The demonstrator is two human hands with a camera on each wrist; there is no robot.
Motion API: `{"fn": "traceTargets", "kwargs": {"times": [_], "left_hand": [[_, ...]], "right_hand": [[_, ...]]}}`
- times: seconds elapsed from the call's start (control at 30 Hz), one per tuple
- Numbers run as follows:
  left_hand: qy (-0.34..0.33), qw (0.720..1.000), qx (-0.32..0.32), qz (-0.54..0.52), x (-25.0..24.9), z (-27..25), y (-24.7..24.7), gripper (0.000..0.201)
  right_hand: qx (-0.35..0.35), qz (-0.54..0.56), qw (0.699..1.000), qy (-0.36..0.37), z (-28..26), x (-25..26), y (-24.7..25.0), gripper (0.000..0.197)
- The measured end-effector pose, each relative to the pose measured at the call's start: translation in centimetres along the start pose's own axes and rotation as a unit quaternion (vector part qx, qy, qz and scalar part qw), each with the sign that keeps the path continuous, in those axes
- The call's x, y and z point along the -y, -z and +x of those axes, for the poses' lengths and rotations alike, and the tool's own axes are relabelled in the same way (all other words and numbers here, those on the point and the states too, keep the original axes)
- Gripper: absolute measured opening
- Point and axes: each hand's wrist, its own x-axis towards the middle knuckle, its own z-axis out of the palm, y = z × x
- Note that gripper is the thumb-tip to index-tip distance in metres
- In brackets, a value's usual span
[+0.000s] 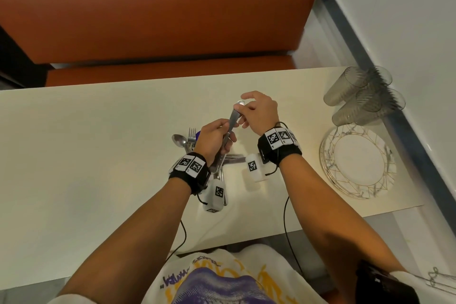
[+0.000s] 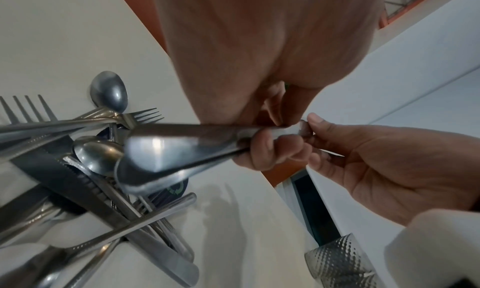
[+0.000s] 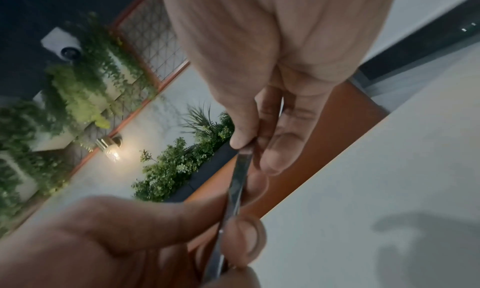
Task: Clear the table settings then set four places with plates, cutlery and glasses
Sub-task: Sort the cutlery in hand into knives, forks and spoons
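Note:
Over the middle of the cream table (image 1: pixel 86 155) my left hand (image 1: pixel 225 134) grips a small bunch of steel cutlery (image 1: pixel 231 121) by its middle, the pieces pointing up and away. My right hand (image 1: pixel 241 107) pinches the top end of one piece (image 3: pixel 240 169) between thumb and fingers. In the left wrist view the held pieces (image 2: pixel 182 146) look like a knife and a spoon. Under my hands lies a loose pile of forks, spoons and knives (image 2: pixel 85 169), also seen in the head view as the cutlery pile (image 1: pixel 185 140).
A stack of white plates with gold lines (image 1: pixel 357 163) sits at the table's right end. Behind it several grey ribbed glasses (image 1: pixel 360 96) lie stacked on their sides by the wall. An orange bench (image 1: pixel 148 20) runs along the far side.

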Motion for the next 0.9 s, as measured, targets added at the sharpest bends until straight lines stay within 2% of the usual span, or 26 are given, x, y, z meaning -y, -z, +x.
{"fn": "traceTargets", "kwargs": {"times": [0.13, 0.33, 0.47, 0.57, 0.67, 0.73, 0.83, 0.9], "left_hand": [[0.013, 1.0, 0.011, -0.025, -0.2, 0.0, 0.8, 0.031], [0.029, 0.999, 0.031, -0.002, 0.0, -1.2, 2.2, 0.038], [0.031, 0.999, 0.007, 0.024, 0.6, -1.8, 3.6, 0.04], [0.035, 0.998, -0.052, 0.0, 0.9, -1.8, 5.0, 0.037], [0.044, 0.992, -0.118, 0.004, 1.0, -2.4, 7.0, 0.035], [0.06, 0.987, -0.147, -0.001, 1.4, -2.9, 8.3, 0.037], [0.093, 0.979, -0.181, 0.002, 2.3, -3.3, 10.0, 0.032], [0.114, 0.974, -0.194, 0.009, 3.0, -3.4, 10.8, 0.028]], "right_hand": [[0.035, 0.014, 0.999, 0.012, 0.1, 0.0, -0.1, 0.015], [0.014, 0.054, 0.998, 0.019, 0.5, 0.6, -0.9, 0.017], [0.033, 0.064, 0.997, 0.025, 0.5, 1.2, -2.5, 0.021], [0.053, 0.045, 0.998, 0.002, 0.2, 0.6, -4.2, 0.025], [0.086, -0.049, 0.995, 0.008, -0.6, -1.8, -6.1, 0.016], [0.133, -0.138, 0.981, 0.012, -1.5, -3.9, -7.2, 0.011], [0.2, -0.234, 0.951, 0.012, -3.0, -6.8, -8.3, 0.021], [0.231, -0.258, 0.938, 0.012, -3.9, -8.2, -8.8, 0.018]]}}
